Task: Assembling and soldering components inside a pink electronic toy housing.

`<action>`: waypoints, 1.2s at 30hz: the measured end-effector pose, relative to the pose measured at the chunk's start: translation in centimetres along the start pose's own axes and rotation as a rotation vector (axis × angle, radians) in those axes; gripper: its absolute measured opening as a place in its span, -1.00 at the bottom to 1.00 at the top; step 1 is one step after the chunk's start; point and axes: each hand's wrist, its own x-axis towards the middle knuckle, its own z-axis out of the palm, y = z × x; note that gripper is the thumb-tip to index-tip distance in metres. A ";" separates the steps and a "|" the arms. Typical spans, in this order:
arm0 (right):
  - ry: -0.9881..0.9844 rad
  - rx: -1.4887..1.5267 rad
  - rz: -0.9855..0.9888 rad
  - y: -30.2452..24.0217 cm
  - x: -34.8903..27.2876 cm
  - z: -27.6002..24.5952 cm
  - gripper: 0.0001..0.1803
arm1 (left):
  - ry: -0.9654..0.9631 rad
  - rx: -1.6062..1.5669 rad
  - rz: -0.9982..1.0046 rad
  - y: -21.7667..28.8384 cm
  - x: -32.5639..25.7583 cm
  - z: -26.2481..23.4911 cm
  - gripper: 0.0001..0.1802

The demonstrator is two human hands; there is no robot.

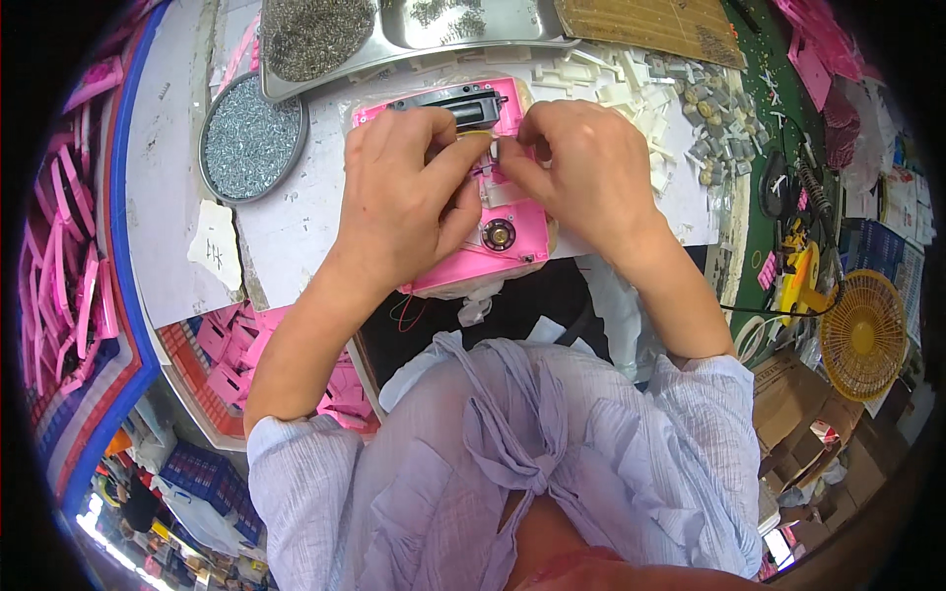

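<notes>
A pink plastic housing (527, 241) lies in front of me on a clear plastic bag, its inside facing up. Both my hands meet over its middle. My left hand (394, 187) is closed, thumb and forefinger pinched at a small pale piece (494, 151). From the other side, my right hand (588, 163) is closed too, its fingertips at the same spot; what exactly each holds is mostly hidden. A black plastic part (473, 106) sits at the housing's far end. Toward me, a round speaker-like disc (499, 234) is set in the housing, and thin red wires hang off its near left edge.
A round dish (205, 158) of small screws stands at left. Beyond the housing is a metal tray (399, 54) with springs. White plastic parts (631, 89) and grey metal pieces (714, 128) lie at right. Pink parts (232, 350) fill a crate near my left arm. A yellow fan (864, 335) stands far right.
</notes>
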 end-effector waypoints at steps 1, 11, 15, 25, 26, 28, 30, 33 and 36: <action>-0.002 0.042 0.011 0.2 -0.1 0.1 -0.73 | 0.016 -0.043 0.045 -0.2 0.4 0.0 -0.55; -0.018 -0.310 -0.157 -0.6 -0.5 0.9 -0.84 | -0.081 -0.064 0.268 -2.5 2.8 -0.3 -0.77; -0.036 -0.522 -0.354 -2.4 -1.4 0.1 -0.84 | -0.075 -0.085 0.213 -3.0 3.3 -0.1 -0.80; -0.025 0.231 0.192 11.5 5.6 -7.5 -0.66 | -0.155 -0.232 0.074 -2.6 5.2 0.5 -0.75; 0.131 0.237 0.425 15.2 8.4 -10.0 -0.64 | -0.177 -0.240 0.046 -2.4 5.5 0.0 -0.74; 0.329 -0.352 0.480 34.1 10.8 -14.4 -0.50 | -0.257 -0.298 0.070 -1.8 7.1 0.3 -0.69; 0.181 -0.796 0.634 52.0 8.2 -19.4 -0.36 | -0.309 -0.342 0.058 -1.5 8.1 1.0 -0.69; -0.017 -0.711 0.830 60.1 9.5 -19.0 -0.12 | -0.315 -0.286 -0.036 -1.5 7.6 0.6 -0.69; 0.016 -0.313 0.821 61.2 12.4 -13.1 -0.11 | -0.342 -0.206 -0.154 -1.0 6.9 -0.7 -0.68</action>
